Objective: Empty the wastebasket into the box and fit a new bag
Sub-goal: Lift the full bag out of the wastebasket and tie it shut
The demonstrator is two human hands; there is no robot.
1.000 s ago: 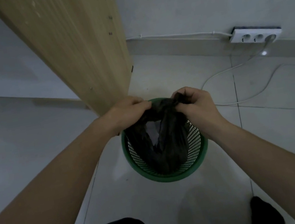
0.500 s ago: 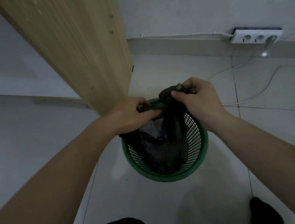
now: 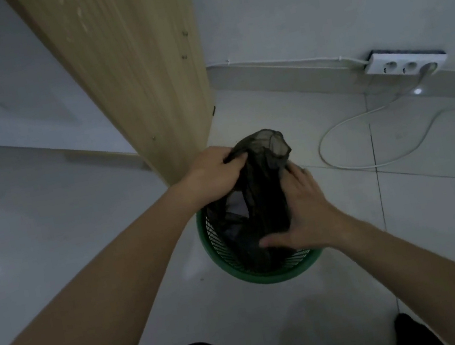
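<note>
A green mesh wastebasket (image 3: 268,274) stands on the white tile floor. A dark, thin plastic bag (image 3: 262,172) with some pale rubbish inside rises out of it, its gathered top sticking up above the rim. My left hand (image 3: 214,174) grips the bag's gathered neck on the left side. My right hand (image 3: 304,216) lies against the bag's right side with its fingers spread and its thumb across the lower part of the bag. No box is in view.
A tall wooden panel (image 3: 136,76) stands right behind the basket on the left. A white power strip (image 3: 405,66) sits by the wall at the right, and its white cable (image 3: 367,147) loops over the floor beside the basket. My dark trouser knees fill the bottom edge.
My right hand has let go of the bag's top and dropped to its right side, fingers spread. My left hand now holds the gathered neck alone, and the bag's top stands higher.
</note>
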